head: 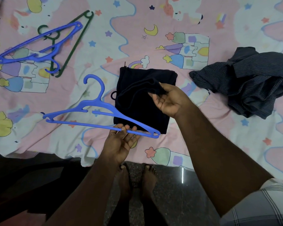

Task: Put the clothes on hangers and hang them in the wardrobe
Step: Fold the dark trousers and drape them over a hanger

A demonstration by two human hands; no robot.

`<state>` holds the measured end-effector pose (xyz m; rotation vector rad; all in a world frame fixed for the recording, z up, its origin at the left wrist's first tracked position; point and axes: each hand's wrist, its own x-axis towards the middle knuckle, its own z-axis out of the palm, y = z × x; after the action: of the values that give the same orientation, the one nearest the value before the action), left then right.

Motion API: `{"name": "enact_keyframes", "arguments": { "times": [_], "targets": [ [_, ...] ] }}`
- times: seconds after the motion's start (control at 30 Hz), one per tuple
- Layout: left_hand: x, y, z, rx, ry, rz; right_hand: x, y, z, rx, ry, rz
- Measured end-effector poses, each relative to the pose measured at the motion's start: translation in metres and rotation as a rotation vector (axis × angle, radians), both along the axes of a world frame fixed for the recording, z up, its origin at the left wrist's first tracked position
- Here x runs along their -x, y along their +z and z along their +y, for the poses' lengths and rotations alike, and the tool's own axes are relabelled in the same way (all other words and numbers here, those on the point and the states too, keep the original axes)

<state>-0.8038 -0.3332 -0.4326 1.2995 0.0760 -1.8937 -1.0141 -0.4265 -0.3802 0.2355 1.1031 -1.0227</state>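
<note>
Three hangers in all: two blue and one green. One blue hanger [98, 111] is held up over the bed [235, 144], at the near edge. The second blue hanger [38, 44] lies at the far left, crossed on top of the green hanger [75, 44].

Two garments: one dark folded garment [137, 108] in the middle, and one striped shirt [252, 82] crumpled at the right.

Two hands are in view, the left hand [119, 144] and the right hand [168, 98], one to each of the held things.

Two bare feet [137, 176] stand on the floor below the bed's edge.

One bed, with one printed sheet over it.
</note>
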Motion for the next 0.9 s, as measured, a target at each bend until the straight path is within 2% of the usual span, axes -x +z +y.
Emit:
{"name": "enact_keyframes", "arguments": {
  "times": [0.17,0.33,0.47,0.57,0.9],
  "targets": [
    [0.008,0.002,0.002,-0.015,0.029,0.037,-0.003,-0.004,0.002,0.013,-0.017,0.007],
    [0.017,0.005,-0.013,-0.007,0.062,0.097,-0.005,-0.015,0.016,0.016,0.103,0.121],
    [0.018,0.009,-0.023,0.017,0.053,0.139,-0.005,-0.022,0.029,0.094,0.163,0.18],
    [0.021,0.011,-0.029,0.012,0.07,0.14,-0.006,-0.026,0.035,0.15,0.13,0.178],
    [0.033,0.019,-0.035,-0.006,0.081,0.069,-0.008,-0.037,0.039,0.203,0.136,0.354]
  ]
}}
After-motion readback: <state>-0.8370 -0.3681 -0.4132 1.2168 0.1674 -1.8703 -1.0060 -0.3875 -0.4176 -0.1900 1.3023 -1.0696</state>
